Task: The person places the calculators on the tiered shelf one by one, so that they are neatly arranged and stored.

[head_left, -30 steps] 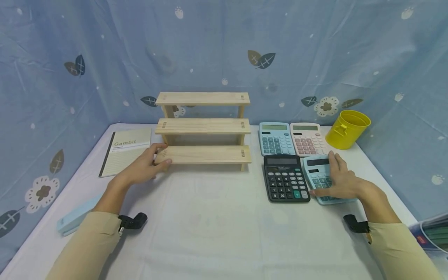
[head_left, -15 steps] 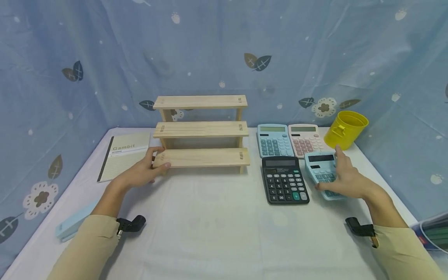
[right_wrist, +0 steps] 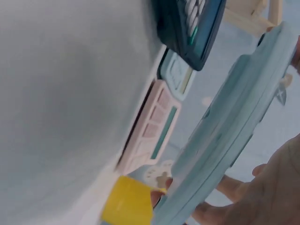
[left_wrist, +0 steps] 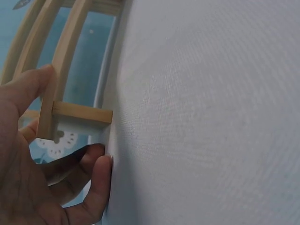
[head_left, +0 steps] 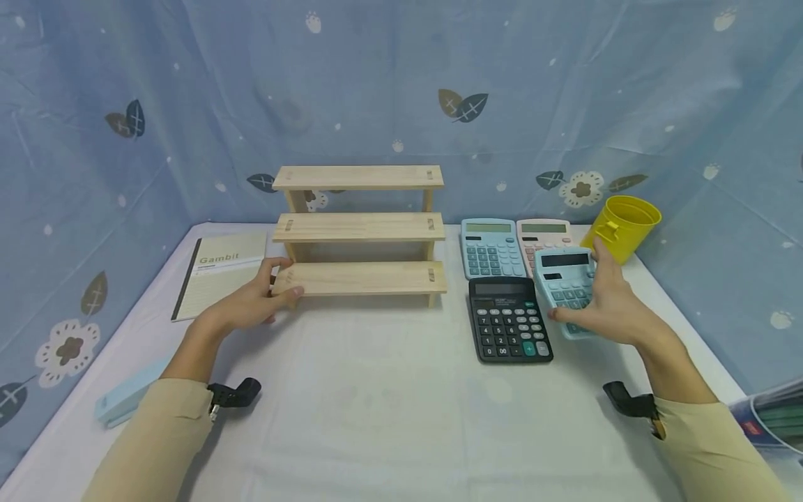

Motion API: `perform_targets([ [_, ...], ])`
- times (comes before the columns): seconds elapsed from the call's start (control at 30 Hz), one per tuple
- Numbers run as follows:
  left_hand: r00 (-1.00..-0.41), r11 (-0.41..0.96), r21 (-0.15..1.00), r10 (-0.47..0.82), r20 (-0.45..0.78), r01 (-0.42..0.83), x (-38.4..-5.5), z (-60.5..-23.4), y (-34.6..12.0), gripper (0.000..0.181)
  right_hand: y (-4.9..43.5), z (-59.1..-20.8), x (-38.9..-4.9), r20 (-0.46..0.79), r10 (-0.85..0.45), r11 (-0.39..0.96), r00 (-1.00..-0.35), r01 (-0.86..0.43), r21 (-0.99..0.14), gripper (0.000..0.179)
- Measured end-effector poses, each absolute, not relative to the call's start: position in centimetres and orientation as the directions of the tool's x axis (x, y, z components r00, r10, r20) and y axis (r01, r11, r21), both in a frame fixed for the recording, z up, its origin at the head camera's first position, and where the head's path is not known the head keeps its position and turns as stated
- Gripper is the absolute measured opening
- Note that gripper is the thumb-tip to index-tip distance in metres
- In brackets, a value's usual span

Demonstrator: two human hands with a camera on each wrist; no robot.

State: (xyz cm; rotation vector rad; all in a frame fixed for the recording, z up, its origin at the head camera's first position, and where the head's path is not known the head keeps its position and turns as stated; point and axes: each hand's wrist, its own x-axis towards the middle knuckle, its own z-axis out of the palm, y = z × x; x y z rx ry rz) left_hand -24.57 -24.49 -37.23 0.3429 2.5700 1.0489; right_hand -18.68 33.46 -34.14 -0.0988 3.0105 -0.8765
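Observation:
My left hand (head_left: 249,301) grips the left end of the lowest board of a three-step wooden shelf (head_left: 360,279). The left wrist view shows the thumb (left_wrist: 33,86) on top of the board and other fingers curled below near the tablecloth. My right hand (head_left: 617,307) holds a light blue calculator (head_left: 567,275) by its edges, thumb on the near left side and fingers on the far right. In the right wrist view that calculator (right_wrist: 229,126) is off the table. A black calculator (head_left: 509,321) lies just left of it.
Behind it lie another blue calculator (head_left: 492,247) and a pink calculator (head_left: 542,233), partly covered by the held one. A yellow bucket (head_left: 621,226) stands at back right. To the left are a notebook (head_left: 222,272) and a light blue stapler-like object (head_left: 132,394).
My right hand has taken hold of the front blue calculator and raised it off the table, shifting it back and slightly left. The left hand stays on the shelf.

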Motion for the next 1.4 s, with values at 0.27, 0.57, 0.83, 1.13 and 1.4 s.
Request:
perform_targets([
  [0.27,-0.913,0.703,0.706,0.340,-0.228,0.086,-24.7,-36.6,-24.4,0.084,31.2,-32.9,-18.4,0.073,-0.024,0.933,-0.997,-0.049,-0.357,0.145],
  [0.57,-0.911,0.699,0.709,0.349,-0.222,0.095,-25.1,-36.5,-23.8,0.084,29.4,-31.4,-18.9,0.111,-0.047,0.959,-0.993,-0.076,-0.272,0.143],
  [0.83,-0.913,0.683,0.728,0.336,-0.234,0.065,-24.9,-36.7,-23.7,0.084,26.8,-30.1,-20.0,0.156,-0.085,0.967,-0.984,-0.119,-0.226,0.140],
  [1.13,-0.911,0.657,0.753,0.339,-0.237,0.049,-24.5,-36.9,-24.3,0.086,23.6,-28.5,-21.4,0.159,-0.085,0.975,-0.984,-0.115,-0.189,0.139],
  [1.4,-0.910,0.639,0.768,0.342,-0.234,0.042,-24.5,-37.2,-24.5,0.086,20.4,-27.2,-23.1,0.164,-0.126,0.971,-0.978,-0.156,-0.181,0.136],
])
